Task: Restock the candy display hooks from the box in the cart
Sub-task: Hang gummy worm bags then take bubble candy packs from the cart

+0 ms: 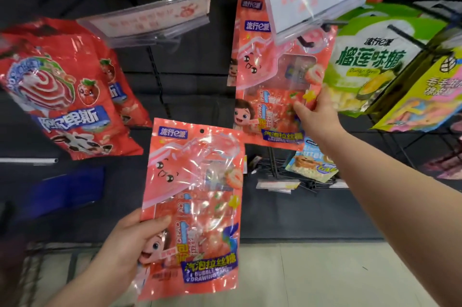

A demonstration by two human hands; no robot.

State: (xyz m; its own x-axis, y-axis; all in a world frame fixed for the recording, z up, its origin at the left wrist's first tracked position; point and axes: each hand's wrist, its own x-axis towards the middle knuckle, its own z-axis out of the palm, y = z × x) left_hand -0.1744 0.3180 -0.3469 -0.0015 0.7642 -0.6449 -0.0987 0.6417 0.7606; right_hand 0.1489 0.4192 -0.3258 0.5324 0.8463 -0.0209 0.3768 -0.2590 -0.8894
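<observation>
Black hooks point(405, 33) carry a pink bag point(270, 77) and a green bag point(362, 62)

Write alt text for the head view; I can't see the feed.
The right grip pinches the lower edge of a pink candy bag hanging on a display hook, while the left grip holds a matching pink bag below it. Red lollipop bags hang left, a green durian candy bag right.

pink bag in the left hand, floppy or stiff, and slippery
Probably light and fairly stiff: the left hand pinches the pink bag only at its lower left edge, yet it stands upright. The glossy film looks slippery, so that pinch may slide. The top likely flexes around the hang hole.
</observation>
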